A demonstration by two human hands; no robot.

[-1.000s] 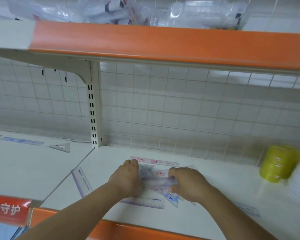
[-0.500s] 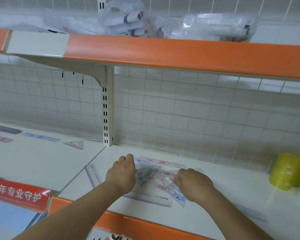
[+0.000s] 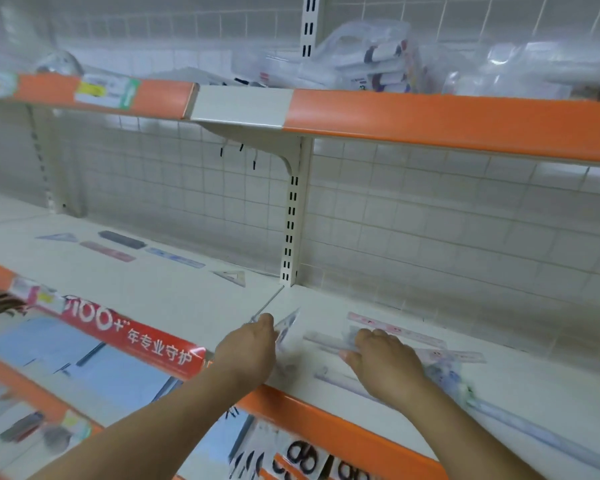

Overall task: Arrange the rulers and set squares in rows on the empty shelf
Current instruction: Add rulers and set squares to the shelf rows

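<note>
The shelf point(image 3: 492, 372) is plain white with an orange front strip point(image 3: 343, 424), and the back grid point(image 3: 447, 220) is white wire in squares. A red banner point(image 3: 146, 341) on the strip carries white characters. A pale pink ruler point(image 3: 395, 329) with small darker marks and a clear ruler point(image 3: 287, 326) printed blue-violet sit on the shelf; farther left are a blue ruler point(image 3: 175, 258) and a dark grey case point(image 3: 120, 239).

Bright, even, soft light falls from overhead with faint shadows; motion blur smears the whole frame, and wide-angle distortion bends the shelf point(image 3: 378, 306) edges.
</note>
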